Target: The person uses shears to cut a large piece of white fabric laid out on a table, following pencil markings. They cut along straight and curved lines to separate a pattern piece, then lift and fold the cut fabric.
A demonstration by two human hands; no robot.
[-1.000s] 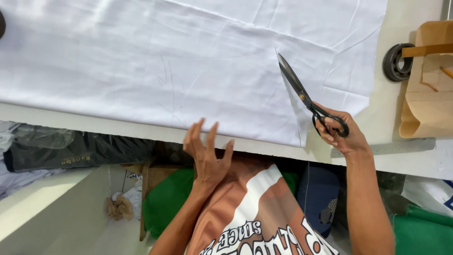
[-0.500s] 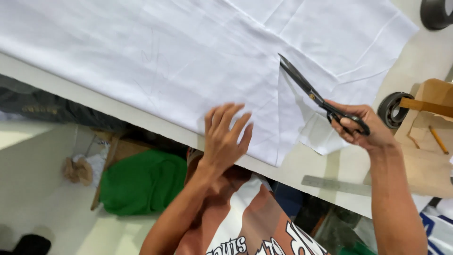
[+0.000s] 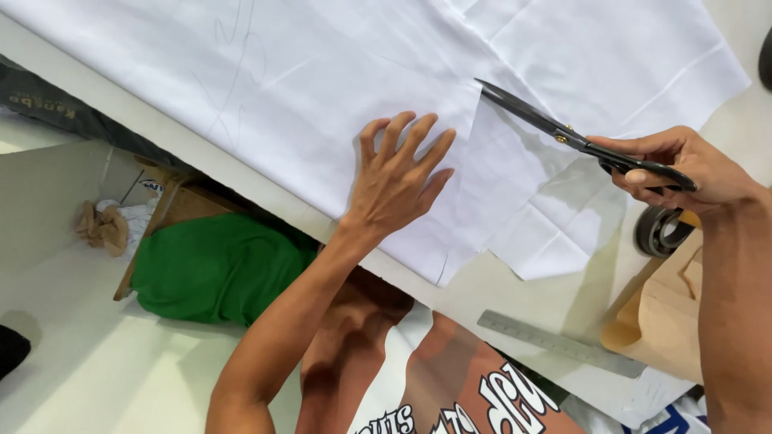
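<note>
Two hands work the white cloth point(image 3: 265, 88), which fills the upper frame: our left hand point(image 3: 398, 181) presses it flat, fingers spread, while our right hand point(image 3: 683, 165) grips scissors point(image 3: 555, 128), blades nearly shut at the slit's end. We judge cutting midway; next, reopen and advance. Ruler point(image 3: 559, 344) at lower right and tape roll point(image 3: 661, 231) at right lie clear.

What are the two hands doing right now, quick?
Left hand: open, fingers spread, pressing flat on the white cloth.
Right hand: closed around the handles of the black scissors, blades in the cut.
</note>
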